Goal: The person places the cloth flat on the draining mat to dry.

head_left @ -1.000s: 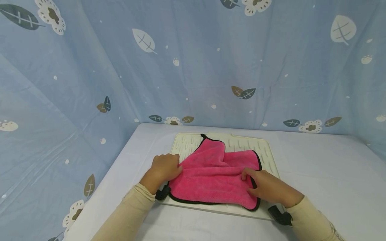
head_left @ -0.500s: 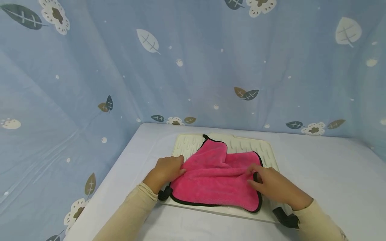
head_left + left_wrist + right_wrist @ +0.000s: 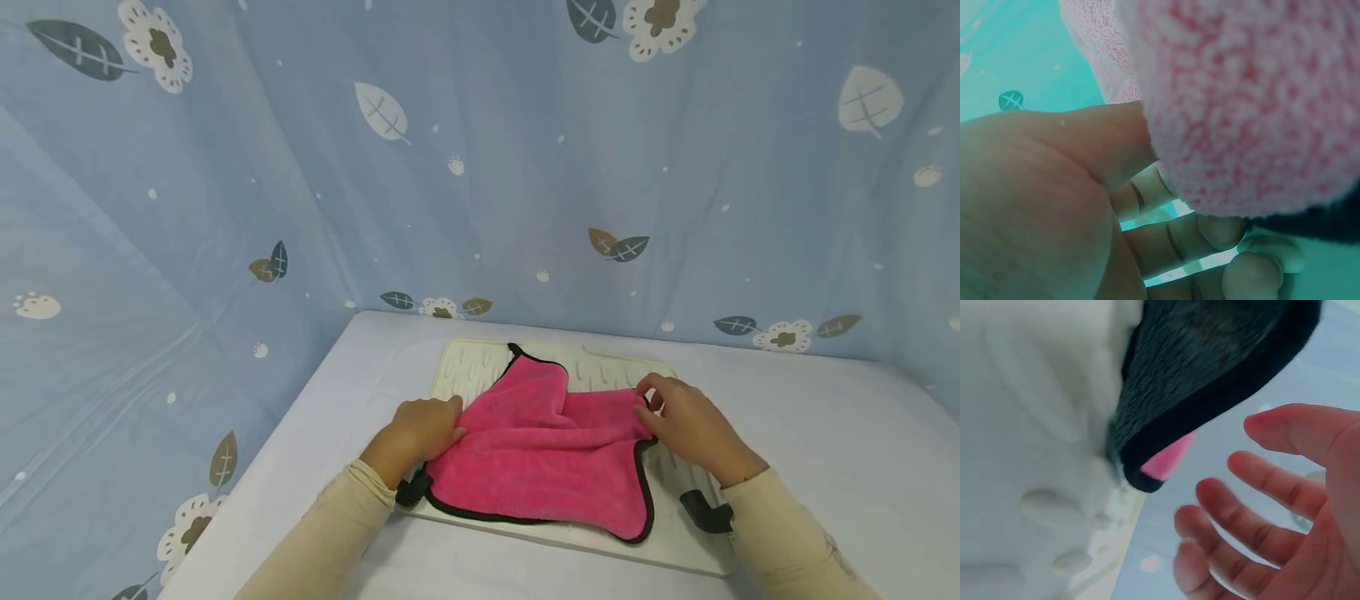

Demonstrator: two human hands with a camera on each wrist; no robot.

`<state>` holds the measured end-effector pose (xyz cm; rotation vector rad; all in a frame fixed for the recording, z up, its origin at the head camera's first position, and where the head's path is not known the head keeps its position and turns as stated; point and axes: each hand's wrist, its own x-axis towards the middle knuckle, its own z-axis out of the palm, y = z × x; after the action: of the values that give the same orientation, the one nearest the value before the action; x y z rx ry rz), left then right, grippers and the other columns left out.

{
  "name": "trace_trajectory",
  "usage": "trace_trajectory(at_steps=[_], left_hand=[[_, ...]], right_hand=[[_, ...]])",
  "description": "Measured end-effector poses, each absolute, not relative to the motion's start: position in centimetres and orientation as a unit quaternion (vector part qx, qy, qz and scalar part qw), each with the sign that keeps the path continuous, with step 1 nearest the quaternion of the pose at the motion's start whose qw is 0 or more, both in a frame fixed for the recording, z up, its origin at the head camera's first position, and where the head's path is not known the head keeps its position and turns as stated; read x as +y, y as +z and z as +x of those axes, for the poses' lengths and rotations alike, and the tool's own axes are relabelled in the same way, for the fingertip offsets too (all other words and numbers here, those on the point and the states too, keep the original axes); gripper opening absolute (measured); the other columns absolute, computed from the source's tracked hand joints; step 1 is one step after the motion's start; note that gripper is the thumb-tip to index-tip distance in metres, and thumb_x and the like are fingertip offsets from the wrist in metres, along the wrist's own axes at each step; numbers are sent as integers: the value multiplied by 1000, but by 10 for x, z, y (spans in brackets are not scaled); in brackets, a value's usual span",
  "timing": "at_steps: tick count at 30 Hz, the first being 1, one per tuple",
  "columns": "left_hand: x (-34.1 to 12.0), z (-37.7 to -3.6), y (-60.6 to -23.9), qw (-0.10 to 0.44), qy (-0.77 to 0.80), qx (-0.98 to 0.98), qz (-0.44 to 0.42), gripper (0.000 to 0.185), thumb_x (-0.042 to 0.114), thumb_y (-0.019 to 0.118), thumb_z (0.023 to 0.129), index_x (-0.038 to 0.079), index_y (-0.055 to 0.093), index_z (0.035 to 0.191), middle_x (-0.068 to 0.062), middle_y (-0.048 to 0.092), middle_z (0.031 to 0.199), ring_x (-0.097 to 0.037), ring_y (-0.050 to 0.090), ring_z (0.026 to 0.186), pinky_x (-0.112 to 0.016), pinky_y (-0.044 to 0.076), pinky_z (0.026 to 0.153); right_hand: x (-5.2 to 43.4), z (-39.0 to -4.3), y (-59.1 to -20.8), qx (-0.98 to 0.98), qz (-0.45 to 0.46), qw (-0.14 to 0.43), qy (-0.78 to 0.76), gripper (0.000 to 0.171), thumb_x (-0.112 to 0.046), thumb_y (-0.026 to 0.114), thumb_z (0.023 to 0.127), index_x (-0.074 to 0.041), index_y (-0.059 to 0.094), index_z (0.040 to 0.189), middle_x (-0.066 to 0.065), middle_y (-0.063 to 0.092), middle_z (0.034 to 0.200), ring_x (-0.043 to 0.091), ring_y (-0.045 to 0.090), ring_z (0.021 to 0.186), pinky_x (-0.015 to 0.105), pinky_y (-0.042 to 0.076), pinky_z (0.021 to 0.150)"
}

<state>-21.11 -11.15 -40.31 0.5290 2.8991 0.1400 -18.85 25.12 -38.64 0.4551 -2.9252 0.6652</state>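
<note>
A pink plush towel with black edging lies rumpled on a cream ridged board. My left hand pinches its left edge; in the left wrist view the thumb lies against the fluffy pink towel, other fingers beneath it. At the towel's upper right corner my right hand hovers with fingers parted. The right wrist view has that hand apart from the towel, whose dark grey underside shows, nothing between thumb and fingers. The towel's far left part is partly hidden by my left hand.
The board rests on a white-covered table. A blue curtain printed with leaves and flowers rises behind and along the left. Black wrist mounts sit below both wrists.
My right hand has let go of the towel's right edge and moved away up to its upper right corner. The left hand keeps its hold. The head view has shifted slightly.
</note>
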Motion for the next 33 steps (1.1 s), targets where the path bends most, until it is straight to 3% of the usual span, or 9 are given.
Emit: trace_trajectory(at_steps=[4,8,14,23,33], left_hand=[[-111,-212,-403,104,57,977,177,20,29,66,96,12,56,95,-4,61,74,-23,65,76,-46,52,69],[-110,-211,-404,113,63,976,176,20,29,65,96,12,55,96,-3,59,73,-21,64,75,-45,51,69],[-111,-211,-402,115,64,976,172,19,29,65,96,12,54,94,-2,56,70,-19,60,71,-42,49,67],[-112,-217,-392,135,62,973,176,20,32,63,97,15,56,90,0,56,71,-17,57,71,-40,46,66],[-80,-246,-371,65,19,976,206,28,43,55,101,17,65,108,0,69,99,-21,67,92,-44,53,77]], right_hand=[[257,-196,-395,-965,141,50,213,32,-12,72,89,0,61,116,18,66,96,28,63,84,40,51,66],[261,-196,-403,-966,143,27,212,42,-13,73,88,3,58,124,21,68,103,35,66,95,48,55,75],[262,-195,-406,-964,166,12,208,49,-13,74,88,3,57,130,17,70,105,31,67,92,46,55,77],[262,-193,-409,-966,180,20,186,53,-14,79,84,4,59,129,17,70,105,27,67,91,46,56,80],[262,-192,-409,-967,182,22,180,52,-15,79,84,4,60,128,17,70,109,31,67,99,50,54,88]])
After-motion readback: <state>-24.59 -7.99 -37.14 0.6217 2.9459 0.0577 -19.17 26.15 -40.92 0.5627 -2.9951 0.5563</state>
